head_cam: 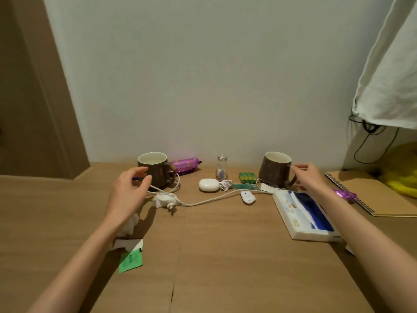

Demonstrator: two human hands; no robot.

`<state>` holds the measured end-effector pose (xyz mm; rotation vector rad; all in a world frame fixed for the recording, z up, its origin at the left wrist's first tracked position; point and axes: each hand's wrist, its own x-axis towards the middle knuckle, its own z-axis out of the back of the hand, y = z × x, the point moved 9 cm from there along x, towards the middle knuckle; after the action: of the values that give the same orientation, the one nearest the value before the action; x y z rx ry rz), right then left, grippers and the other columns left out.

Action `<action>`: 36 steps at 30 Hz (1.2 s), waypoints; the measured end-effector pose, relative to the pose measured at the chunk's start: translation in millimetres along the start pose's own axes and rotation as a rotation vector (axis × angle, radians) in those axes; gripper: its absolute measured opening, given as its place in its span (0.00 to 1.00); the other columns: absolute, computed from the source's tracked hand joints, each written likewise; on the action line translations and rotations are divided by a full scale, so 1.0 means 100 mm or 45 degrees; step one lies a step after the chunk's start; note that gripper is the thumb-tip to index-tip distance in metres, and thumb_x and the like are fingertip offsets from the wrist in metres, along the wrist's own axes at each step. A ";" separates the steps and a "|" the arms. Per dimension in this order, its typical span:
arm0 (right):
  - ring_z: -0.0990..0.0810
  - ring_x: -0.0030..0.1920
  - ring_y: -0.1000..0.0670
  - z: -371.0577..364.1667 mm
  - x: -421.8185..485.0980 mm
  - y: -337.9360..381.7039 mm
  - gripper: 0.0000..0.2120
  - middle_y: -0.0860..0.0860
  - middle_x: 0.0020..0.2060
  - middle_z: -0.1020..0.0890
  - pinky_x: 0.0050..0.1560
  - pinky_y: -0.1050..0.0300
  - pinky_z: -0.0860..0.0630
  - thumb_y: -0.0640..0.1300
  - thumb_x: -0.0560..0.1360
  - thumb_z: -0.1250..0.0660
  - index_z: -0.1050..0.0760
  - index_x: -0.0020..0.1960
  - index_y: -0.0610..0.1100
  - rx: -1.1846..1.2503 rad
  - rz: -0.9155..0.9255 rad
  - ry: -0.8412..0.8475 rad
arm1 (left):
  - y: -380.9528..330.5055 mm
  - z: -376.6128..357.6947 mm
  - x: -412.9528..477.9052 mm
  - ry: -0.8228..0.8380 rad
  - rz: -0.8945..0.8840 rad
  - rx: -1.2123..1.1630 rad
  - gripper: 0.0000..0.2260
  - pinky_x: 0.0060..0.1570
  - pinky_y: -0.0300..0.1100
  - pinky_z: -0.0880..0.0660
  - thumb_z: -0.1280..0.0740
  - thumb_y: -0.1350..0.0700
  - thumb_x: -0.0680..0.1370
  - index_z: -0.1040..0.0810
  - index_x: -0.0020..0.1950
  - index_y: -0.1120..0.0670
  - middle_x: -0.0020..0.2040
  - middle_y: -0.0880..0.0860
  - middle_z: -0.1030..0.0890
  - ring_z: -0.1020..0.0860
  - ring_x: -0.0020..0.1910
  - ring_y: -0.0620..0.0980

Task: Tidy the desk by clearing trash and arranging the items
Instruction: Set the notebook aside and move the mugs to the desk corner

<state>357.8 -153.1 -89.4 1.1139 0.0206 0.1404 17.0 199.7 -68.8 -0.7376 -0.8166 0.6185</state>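
The pale plastered wall (203, 75) rises behind the small white oval earbud case (209, 185), and the tan wooden bench (225, 256) spreads around that case on every side. A white hanging cloth (388, 64) droops far up and to the right of it. Well right of the case lies a brown spiral-bound notebook (372, 195), and nearer on that side a blue-and-white soft tissue pack (304, 213) sits askew. A dark brown ceramic mug (153, 170) stands left of the case and its twin mug (275, 170) right of it, set apart as if left wherever they were last used. The left hand (129, 190) hovers just short of the left one, its grip spread and holding nothing. The right hand (309, 177) has fingertips at the other mug's rim, but I cannot tell whether that grip has closed. Probably both mugs are meant to be gathered together. A white charging cable (203, 201) snakes in front of the case. Loose trash lies left of the case and nearer: a crumpled white tissue (163, 199) and a green paper sachet (130, 260). Green batteries (247, 177) lie just right of the case.
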 end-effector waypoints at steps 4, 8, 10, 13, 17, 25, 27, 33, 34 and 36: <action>0.29 0.33 0.49 -0.15 0.04 0.00 0.12 0.43 0.38 0.25 0.35 0.58 0.30 0.48 0.81 0.42 0.27 0.47 0.39 0.012 -0.061 0.112 | -0.01 -0.24 0.08 0.159 0.086 -0.110 0.12 0.52 0.43 0.27 0.36 0.55 0.78 0.23 0.61 0.53 0.54 0.51 0.21 0.24 0.53 0.47; 0.35 0.27 0.51 -0.28 0.04 -0.02 0.14 0.47 0.30 0.32 0.29 0.59 0.37 0.48 0.82 0.44 0.32 0.41 0.42 0.103 -0.147 0.249 | -0.04 -0.50 0.12 0.293 0.189 -0.084 0.15 0.49 0.43 0.26 0.39 0.54 0.80 0.26 0.65 0.55 0.59 0.55 0.21 0.24 0.50 0.48; 0.38 0.27 0.51 -0.32 0.05 -0.02 0.15 0.47 0.30 0.34 0.29 0.58 0.39 0.48 0.82 0.45 0.35 0.39 0.42 0.178 -0.186 0.297 | -0.09 -0.59 0.14 0.358 0.210 0.003 0.16 0.36 0.39 0.28 0.42 0.53 0.81 0.27 0.66 0.55 0.50 0.53 0.20 0.25 0.40 0.47; 0.41 0.28 0.51 -0.36 0.05 -0.03 0.14 0.47 0.31 0.38 0.30 0.59 0.41 0.46 0.83 0.47 0.36 0.40 0.42 0.333 -0.228 0.320 | -0.21 -0.67 0.20 0.415 0.245 0.016 0.14 0.23 0.33 0.34 0.43 0.53 0.81 0.26 0.64 0.54 0.40 0.48 0.24 0.27 0.31 0.47; 0.38 0.31 0.52 -0.34 0.00 0.00 0.11 0.48 0.32 0.37 0.31 0.61 0.40 0.45 0.83 0.47 0.35 0.44 0.41 0.419 -0.175 0.274 | -0.12 -0.70 0.33 0.413 0.502 -0.145 0.12 0.19 0.33 0.36 0.42 0.53 0.81 0.24 0.59 0.57 0.44 0.52 0.22 0.28 0.28 0.47; 0.34 0.31 0.52 -0.10 -0.23 0.31 0.13 0.47 0.38 0.30 0.32 0.61 0.35 0.48 0.83 0.47 0.31 0.57 0.39 0.394 0.053 0.225 | 0.15 -1.04 0.22 0.375 1.116 -1.202 0.15 0.15 0.29 0.38 0.41 0.55 0.81 0.28 0.63 0.63 0.44 0.55 0.22 0.25 0.29 0.43; 0.35 0.31 0.52 -0.07 -0.35 0.38 0.12 0.49 0.36 0.30 0.32 0.61 0.34 0.48 0.83 0.46 0.30 0.55 0.40 0.428 0.075 0.250 | 0.12 -1.13 0.25 0.368 1.173 -1.392 0.14 0.15 0.28 0.37 0.41 0.55 0.81 0.28 0.61 0.63 0.40 0.54 0.23 0.26 0.24 0.41; 0.36 0.30 0.53 -0.08 -0.67 0.57 0.11 0.49 0.35 0.33 0.34 0.58 0.36 0.47 0.82 0.45 0.28 0.50 0.42 0.511 0.164 0.349 | 0.13 -1.23 0.34 0.188 1.150 -1.260 0.10 0.15 0.30 0.40 0.46 0.55 0.82 0.27 0.53 0.57 0.33 0.50 0.32 0.38 0.24 0.41; 0.36 0.30 0.53 -0.10 -0.72 0.61 0.11 0.49 0.34 0.33 0.34 0.58 0.36 0.47 0.82 0.44 0.28 0.49 0.43 0.520 0.179 0.358 | 0.15 -1.20 0.32 0.135 1.159 -1.209 0.10 0.15 0.31 0.40 0.46 0.57 0.82 0.28 0.49 0.58 0.32 0.50 0.33 0.39 0.25 0.42; 0.37 0.30 0.53 -0.13 -0.79 0.69 0.10 0.50 0.34 0.34 0.33 0.58 0.36 0.47 0.82 0.44 0.28 0.46 0.45 0.535 0.202 0.380 | 0.18 -1.11 0.28 0.043 1.191 -1.151 0.11 0.14 0.32 0.43 0.47 0.59 0.82 0.31 0.41 0.57 0.30 0.50 0.36 0.41 0.25 0.43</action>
<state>271.6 -121.8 -37.7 1.5054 0.2372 0.4596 118.7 193.8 -123.7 -2.0064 -0.6711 1.0625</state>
